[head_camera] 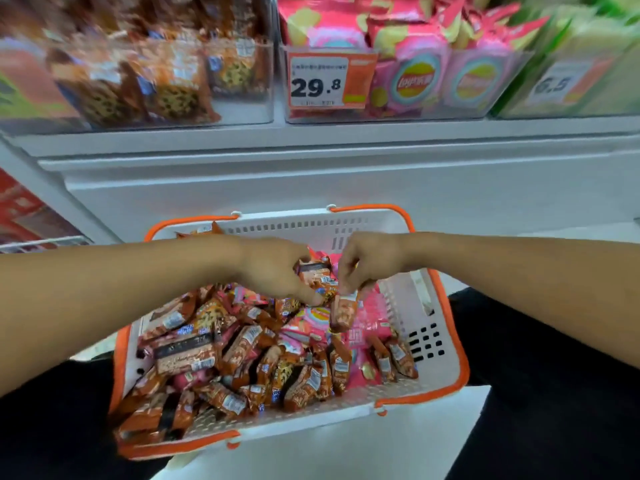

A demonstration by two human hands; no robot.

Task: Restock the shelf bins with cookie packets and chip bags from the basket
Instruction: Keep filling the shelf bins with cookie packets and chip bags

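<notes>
Orange price tag (329,83) reads 29.8; white floor (311,455).

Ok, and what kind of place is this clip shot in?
Most likely a shop's snack aisle. Clear shelf bins hold packaged snacks, a price tag reads 29.8, and both hands reach into an orange-rimmed shopping basket full of cookie packets and pink chip bags.
</notes>
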